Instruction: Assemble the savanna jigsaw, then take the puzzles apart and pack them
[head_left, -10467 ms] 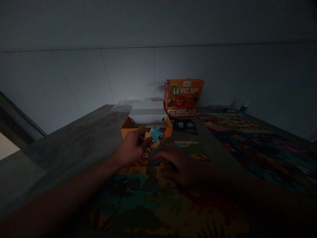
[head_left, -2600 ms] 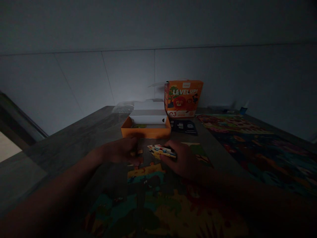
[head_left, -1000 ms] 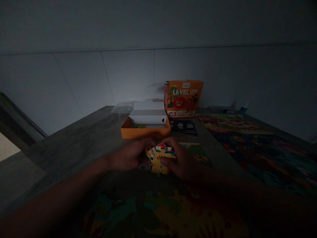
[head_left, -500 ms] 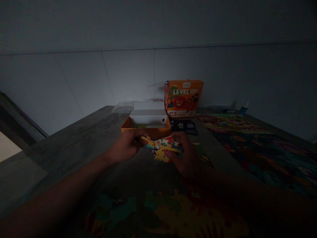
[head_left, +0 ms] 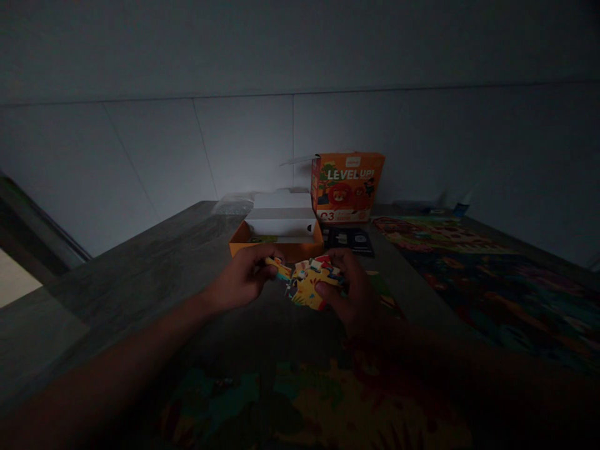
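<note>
newly off grey table (head_left: 164,250), puzzle pieces (head_left: 309,290) in grip of left hand (head_left: 240,278) and right hand (head_left: 355,292), wall (head_left: 347,125) behind

"LEVEL UP!" headlines an upright orange box (head_left: 349,189) | a "3" marks its lower front | dark leaflet (head_left: 349,241) carries print too small to read

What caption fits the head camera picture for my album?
Puzzle pieces in left grip and right grip, in front of a low box, in dim light.
</note>
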A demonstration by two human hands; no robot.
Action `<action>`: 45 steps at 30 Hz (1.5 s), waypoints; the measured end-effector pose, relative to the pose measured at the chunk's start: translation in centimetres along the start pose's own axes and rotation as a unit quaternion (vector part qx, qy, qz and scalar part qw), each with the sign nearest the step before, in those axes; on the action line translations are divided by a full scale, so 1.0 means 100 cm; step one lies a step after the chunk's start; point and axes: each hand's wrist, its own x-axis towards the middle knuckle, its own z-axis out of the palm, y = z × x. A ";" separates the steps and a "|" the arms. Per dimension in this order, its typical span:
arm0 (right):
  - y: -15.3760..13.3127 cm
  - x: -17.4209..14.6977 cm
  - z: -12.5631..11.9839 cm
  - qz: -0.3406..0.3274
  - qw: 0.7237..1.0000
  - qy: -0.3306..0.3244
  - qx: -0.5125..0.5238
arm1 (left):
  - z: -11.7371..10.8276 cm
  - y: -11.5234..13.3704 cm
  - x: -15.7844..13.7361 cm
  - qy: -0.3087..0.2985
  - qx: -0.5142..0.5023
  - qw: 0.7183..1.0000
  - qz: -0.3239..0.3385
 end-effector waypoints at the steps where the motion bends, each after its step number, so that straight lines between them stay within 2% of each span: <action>1: 0.001 0.001 0.000 0.003 1.000 0.007 0.002 | -0.001 0.001 0.000 0.019 0.027 0.999 0.025; 4: 0.004 0.003 -0.002 0.009 1.000 0.013 0.018 | -0.005 0.001 0.001 0.086 0.099 0.990 0.055; 7: 0.006 0.001 -0.002 -0.005 1.000 -0.002 0.025 | -0.004 -0.001 0.001 0.104 0.080 0.991 -0.018; 10: 0.005 -0.003 0.001 -0.040 0.999 -0.022 -0.005 | 0.005 -0.003 0.000 0.062 -0.031 0.996 -0.060; 14: 0.000 -0.003 0.004 -0.076 0.995 -0.028 -0.058 | 0.014 -0.001 -0.003 -0.052 -0.139 0.988 -0.035; 17: -0.004 0.001 0.004 -0.056 0.986 -0.094 -0.123 | 0.012 0.003 -0.004 -0.120 -0.160 0.979 -0.042; 20: -0.005 0.003 0.003 -0.006 0.976 -0.120 -0.183 | 0.008 0.003 -0.003 -0.109 -0.137 0.982 -0.066; 24: -0.004 0.003 0.002 -0.011 0.979 -0.059 -0.196 | 0.004 -0.002 -0.001 -0.043 -0.076 0.992 -0.089; 27: -0.004 0.003 0.002 -0.032 0.981 -0.035 -0.187 | -0.002 0.000 0.006 -0.048 -0.033 0.992 -0.111; 30: -0.002 0.004 0.002 -0.024 0.976 -0.086 -0.199 | -0.017 0.014 0.008 -0.101 0.019 0.986 -0.132; 32: 0.001 0.004 0.003 -0.014 0.972 -0.092 -0.214 | -0.030 0.029 -0.003 -0.179 0.068 0.971 -0.141; 33: 0.003 0.004 0.003 -0.012 0.972 -0.087 -0.219 | -0.036 0.036 -0.015 -0.219 0.094 0.960 -0.144; 35: 0.005 0.004 0.003 -0.011 0.971 -0.080 -0.223 | -0.039 0.047 -0.052 -0.260 0.161 0.939 -0.157; 38: 0.005 0.004 0.004 -0.008 0.973 -0.088 -0.211 | -0.024 0.051 -0.120 -0.244 0.240 0.926 -0.160; 40: 0.004 0.005 0.005 -0.009 0.975 -0.095 -0.199 | -0.008 0.046 -0.154 -0.254 0.279 0.909 -0.177; 42: 0.003 0.005 0.006 -0.015 0.977 -0.103 -0.187 | 0.000 0.037 -0.169 -0.245 0.317 0.897 -0.187; 45: 0.003 0.005 0.008 -0.023 0.980 -0.092 -0.177 | -0.006 0.021 -0.155 -0.250 0.299 0.905 -0.173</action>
